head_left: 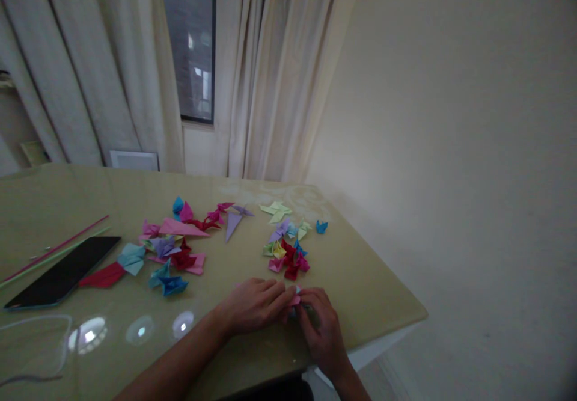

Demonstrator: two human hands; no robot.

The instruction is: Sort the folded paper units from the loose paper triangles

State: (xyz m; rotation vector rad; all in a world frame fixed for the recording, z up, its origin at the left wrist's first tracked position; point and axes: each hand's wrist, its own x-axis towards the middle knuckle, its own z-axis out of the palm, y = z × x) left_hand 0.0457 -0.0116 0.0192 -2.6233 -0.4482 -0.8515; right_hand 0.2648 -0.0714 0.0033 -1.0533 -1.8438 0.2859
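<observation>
My left hand [255, 305] and my right hand [320, 323] meet near the table's front edge, fingers pinched together on a small pink folded paper piece [295, 299]. Most of that piece is hidden by my fingers. Just beyond my hands lies a cluster of small folded paper shapes [286, 254] in red, pink, yellow, purple and blue. A larger spread of folded paper pieces [174, 247] lies to the left of it.
The table [374, 281] has a glossy greenish top; its right corner and front edge are close to my right hand. A black tablet [65, 272] and thin pink and green sticks [54, 251] lie at the left. Curtains and a window stand behind.
</observation>
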